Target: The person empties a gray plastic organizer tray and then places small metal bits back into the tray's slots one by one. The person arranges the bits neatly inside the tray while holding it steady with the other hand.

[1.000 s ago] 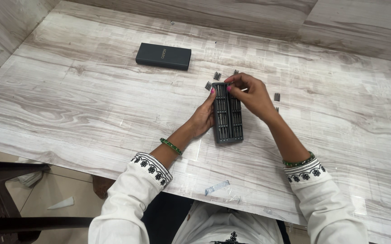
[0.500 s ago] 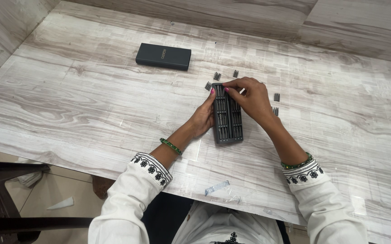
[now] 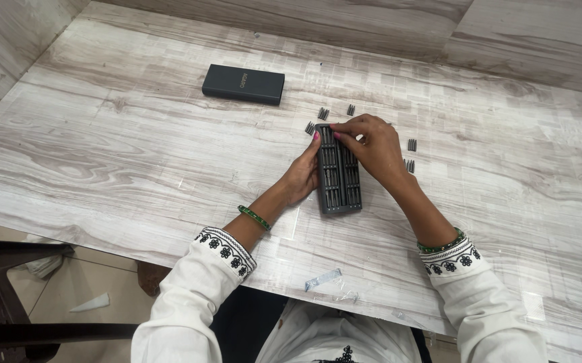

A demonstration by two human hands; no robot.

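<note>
Noted, nearest at 6 o'clock, a scrap of clear tape point(image 3: 323, 279) on the near edge of the pale wood-grain table point(image 3: 102, 154), between two white embroidered sleeves. Found a green bangle point(image 3: 254, 217) on the left wrist at 7 o'clock.

Found the dark bit tray point(image 3: 338, 176) lying flat at the middle of the table, long axis running from 6 to 12. Saw the left hand point(image 3: 302, 176) curved against its 9 o'clock long side, one fingertip at the far left corner; could not tell whether gripping or only bracing. Saw the right hand point(image 3: 371, 149) arched over the 12 o'clock end, fingertips drawn together in a pinch just above the slots.

Judged the tray stiff, fairly light and smooth-sided, likely to slide on the glossy top; best taken by both long sides near the middle and kept level, lest loose contents tip out. Judged the loose bits point(image 3: 322, 113) at 11 to 12 o'clock, and more of them point(image 3: 412, 144) at 2 o'clock, hard, tiny and prone to roll; best pinched singly.

Spotted, farther at 10 o'clock and well apart, a flat black box point(image 3: 243, 84).

Could not see whether the pinch held a bit, nor the tray's far right corner under the palm, nor how many slots were filled
</note>
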